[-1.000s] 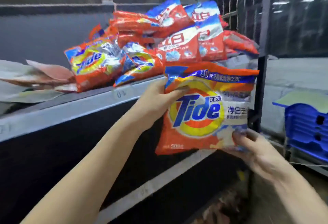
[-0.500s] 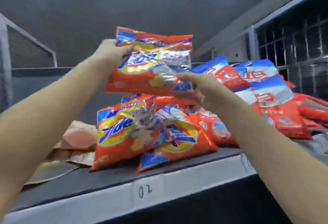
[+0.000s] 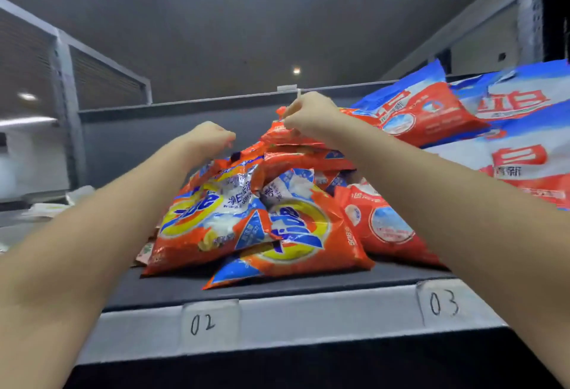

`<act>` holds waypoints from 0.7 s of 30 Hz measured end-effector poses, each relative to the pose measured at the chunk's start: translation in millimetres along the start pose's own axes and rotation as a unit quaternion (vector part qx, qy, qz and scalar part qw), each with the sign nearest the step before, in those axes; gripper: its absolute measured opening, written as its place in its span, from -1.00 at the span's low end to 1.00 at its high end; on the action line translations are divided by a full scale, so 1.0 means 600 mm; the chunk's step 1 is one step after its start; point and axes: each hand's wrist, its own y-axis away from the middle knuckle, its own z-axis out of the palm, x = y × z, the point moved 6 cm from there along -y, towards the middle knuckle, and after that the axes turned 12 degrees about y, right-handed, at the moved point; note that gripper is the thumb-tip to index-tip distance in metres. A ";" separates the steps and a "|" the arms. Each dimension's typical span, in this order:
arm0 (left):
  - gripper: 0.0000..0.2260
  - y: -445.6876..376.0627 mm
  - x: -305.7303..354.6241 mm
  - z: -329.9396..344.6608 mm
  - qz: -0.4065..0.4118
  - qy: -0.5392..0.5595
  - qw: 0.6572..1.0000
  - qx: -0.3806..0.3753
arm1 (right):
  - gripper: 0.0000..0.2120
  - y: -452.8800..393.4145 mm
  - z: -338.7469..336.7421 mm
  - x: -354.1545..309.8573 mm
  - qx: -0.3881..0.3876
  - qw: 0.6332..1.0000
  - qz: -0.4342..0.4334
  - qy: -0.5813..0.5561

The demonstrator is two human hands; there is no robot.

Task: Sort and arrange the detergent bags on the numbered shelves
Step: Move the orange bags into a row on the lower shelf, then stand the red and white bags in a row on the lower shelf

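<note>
An orange Tide bag [image 3: 296,138] lies on top of a heap of Tide bags [image 3: 277,228] above the shelf label 02 [image 3: 202,324]. My right hand [image 3: 311,114] pinches its far upper edge with curled fingers. My left hand [image 3: 209,137] is curled over the bag's left end, fingertips at the orange foil; the grip itself is blurred. Red, white and blue detergent bags [image 3: 425,117] of another brand are stacked to the right, above label 03 [image 3: 444,303].
The grey shelf front rail [image 3: 293,311] runs across below the heap. Flattened paper or cardboard [image 3: 46,209] lies at the shelf's left end. A metal frame post [image 3: 66,111] stands at the left, and a low back rail [image 3: 216,100] runs behind the bags.
The Tide bag went from chest height below the shelf, up over the heap, and now rests on top of it. Both hands came down with it and the view moved closer.
</note>
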 end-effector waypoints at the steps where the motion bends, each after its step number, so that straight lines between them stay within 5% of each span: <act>1: -0.78 0.020 0.025 0.004 0.032 -0.026 0.999 0.019 | -0.73 0.016 -0.011 0.011 0.000 0.999 -0.016 0.028; 8: -0.71 0.173 0.215 0.139 0.177 -0.082 0.975 0.106 | -0.71 0.099 -0.129 0.159 0.011 0.991 -0.035 0.132; 16: -0.75 0.269 0.302 0.342 0.209 -0.024 0.977 -0.025 | -0.72 0.197 -0.267 0.361 0.032 0.982 0.067 0.176; 21: -0.72 0.304 0.314 0.409 0.229 -0.035 0.972 -0.040 | -0.69 0.254 -0.306 0.435 0.049 0.977 0.129 0.164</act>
